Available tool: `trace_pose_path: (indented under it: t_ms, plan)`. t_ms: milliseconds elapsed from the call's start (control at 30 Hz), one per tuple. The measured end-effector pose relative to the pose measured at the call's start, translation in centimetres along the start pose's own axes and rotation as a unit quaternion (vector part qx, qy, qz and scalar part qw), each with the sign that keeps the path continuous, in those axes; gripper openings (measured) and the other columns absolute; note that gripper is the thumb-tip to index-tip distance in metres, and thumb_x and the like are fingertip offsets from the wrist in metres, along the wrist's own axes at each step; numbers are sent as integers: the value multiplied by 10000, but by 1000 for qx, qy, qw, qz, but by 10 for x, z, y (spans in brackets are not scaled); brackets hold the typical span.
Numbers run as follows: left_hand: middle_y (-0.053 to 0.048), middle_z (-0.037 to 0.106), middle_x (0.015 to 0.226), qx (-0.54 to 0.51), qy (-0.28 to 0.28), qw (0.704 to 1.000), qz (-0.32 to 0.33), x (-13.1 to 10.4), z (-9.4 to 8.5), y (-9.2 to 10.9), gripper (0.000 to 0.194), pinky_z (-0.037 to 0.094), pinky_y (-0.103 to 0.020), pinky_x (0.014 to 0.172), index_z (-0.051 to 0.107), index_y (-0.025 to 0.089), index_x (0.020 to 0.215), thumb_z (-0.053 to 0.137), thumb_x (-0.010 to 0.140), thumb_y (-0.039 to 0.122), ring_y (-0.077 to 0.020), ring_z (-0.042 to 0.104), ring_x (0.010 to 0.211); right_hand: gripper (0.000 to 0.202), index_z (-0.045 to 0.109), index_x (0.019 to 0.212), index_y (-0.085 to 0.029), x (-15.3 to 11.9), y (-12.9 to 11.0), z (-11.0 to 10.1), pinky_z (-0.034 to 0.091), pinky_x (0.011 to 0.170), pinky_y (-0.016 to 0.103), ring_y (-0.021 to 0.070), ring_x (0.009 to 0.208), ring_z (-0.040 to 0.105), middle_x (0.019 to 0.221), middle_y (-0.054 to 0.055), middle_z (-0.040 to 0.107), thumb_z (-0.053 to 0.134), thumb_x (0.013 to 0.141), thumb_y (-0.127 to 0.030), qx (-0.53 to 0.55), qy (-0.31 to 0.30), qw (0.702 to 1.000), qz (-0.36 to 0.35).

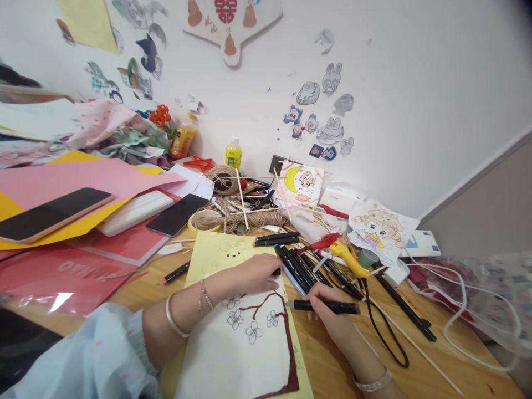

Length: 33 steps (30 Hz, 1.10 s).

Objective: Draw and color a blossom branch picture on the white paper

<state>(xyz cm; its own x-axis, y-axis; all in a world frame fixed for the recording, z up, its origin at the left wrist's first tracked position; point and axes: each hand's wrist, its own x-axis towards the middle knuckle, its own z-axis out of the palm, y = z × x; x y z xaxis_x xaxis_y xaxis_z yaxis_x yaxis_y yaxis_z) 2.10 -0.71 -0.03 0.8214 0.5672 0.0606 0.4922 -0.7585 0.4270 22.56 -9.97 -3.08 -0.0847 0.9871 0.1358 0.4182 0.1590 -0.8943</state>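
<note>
The head camera looks forward and down from the wearer's head, close to the left hand (256, 271) and right hand (333, 326), the worktop (326, 368) spreading below and the wall (394, 83) rising beyond.

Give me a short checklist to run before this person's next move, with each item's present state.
1. Black marker pen with a grey tapered tip held in the right hand: ok.
2. Tip aimed toward the white paper sheet: ok, it points at the sheet's right edge.
3. Tip touching paper: cannot tell from this angle.
4. Left hand on the white sheet: ok, resting across its upper part.
5. Black-outlined flowers filled with colour: not ok, petals are plain white.
6. Yellow paper sheet underneath free of loose pens: not ok, black cylindrical markers lie over its upper right corner.
</note>
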Motion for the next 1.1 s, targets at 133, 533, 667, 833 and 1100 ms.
trace_pose_path:
  t_ms: [133, 533, 667, 833, 1100]
  plan:
    - [-46, 591, 854, -1, 1, 1000, -2, -1, -2, 2, 117, 421, -261, 686, 547, 168, 823, 584, 712, 172, -192, 550, 786, 219, 522, 575, -206, 1, 6, -1, 334, 463, 244, 129, 463, 442, 494, -33, 524, 465, 782, -244, -1, -12, 1000, 0]
    - [-50, 600, 867, 2, 0, 1000, -6, 0, 0, 1, 131, 416, -264, 678, 544, 165, 824, 586, 700, 150, -193, 549, 778, 225, 531, 570, -199, -2, 2, -1, 326, 464, 247, 127, 461, 451, 483, -37, 499, 471, 780, -250, 16, -8, 1000, -8]
    - [-49, 600, 857, 5, 2, 1000, -5, 0, -1, 2, 120, 416, -263, 677, 551, 164, 818, 590, 704, 152, -192, 550, 774, 222, 539, 570, -198, -2, 3, -1, 327, 462, 245, 125, 458, 454, 483, -37, 505, 467, 777, -239, 24, -13, 1000, -2]
    - [-56, 605, 874, 2, 4, 1000, 0, -1, -1, 2, 122, 420, -267, 693, 560, 157, 823, 597, 707, 147, -197, 553, 793, 229, 535, 564, -196, -2, 4, -1, 311, 450, 243, 121, 444, 440, 472, -41, 493, 464, 773, -256, 34, -12, 999, -6]
    - [-54, 603, 878, -1, 2, 1000, -1, 0, 0, 1, 125, 420, -266, 692, 559, 161, 836, 596, 717, 164, -193, 550, 786, 222, 520, 562, -199, -3, 0, -1, 318, 460, 251, 129, 454, 447, 466, -42, 484, 466, 774, -237, 42, -12, 999, 1]
